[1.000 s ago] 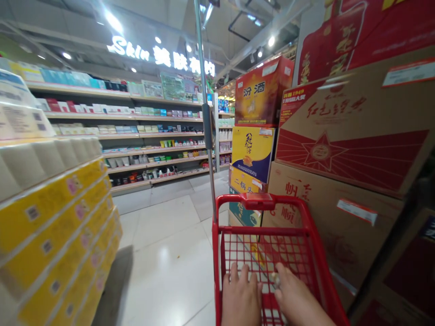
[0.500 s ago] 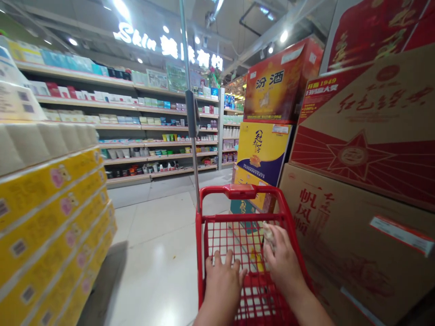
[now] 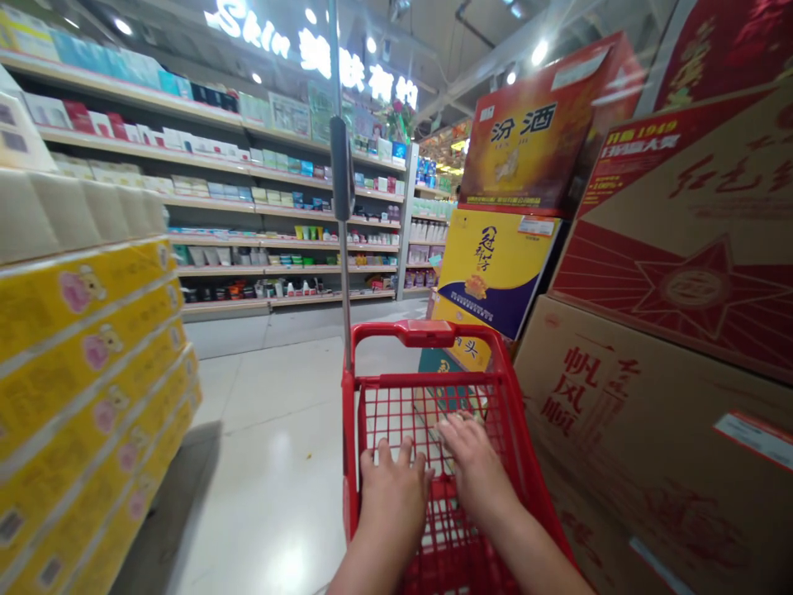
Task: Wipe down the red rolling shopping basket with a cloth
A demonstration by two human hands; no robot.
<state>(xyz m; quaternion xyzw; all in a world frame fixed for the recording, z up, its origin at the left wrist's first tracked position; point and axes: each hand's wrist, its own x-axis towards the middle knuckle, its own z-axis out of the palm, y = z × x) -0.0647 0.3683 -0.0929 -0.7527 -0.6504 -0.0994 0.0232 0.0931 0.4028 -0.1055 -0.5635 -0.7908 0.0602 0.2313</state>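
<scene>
A red shopping cart point(image 3: 427, 381) with a grid basket stands in front of me, a metal pole rising from its far left corner. My left hand point(image 3: 395, 492) is over the left part of the grid, palm down, fingers spread, holding nothing. Just right of it, my right hand point(image 3: 476, 463) is over the grid with its fingers curled together. A small pale thing shows at its fingertips, mostly hidden, too unclear to name.
Yellow packs point(image 3: 80, 339) are stacked close on the left. Tall stacked cartons point(image 3: 657, 372) stand close along the right side of the cart. Ahead, past the pale floor point(image 3: 266, 446), are shelves point(image 3: 214, 194) of boxes and bottles.
My right hand has moved left, nearer my left hand, and the pale thing at its fingers is now less visible. The cartons and shelves appear slightly closer.
</scene>
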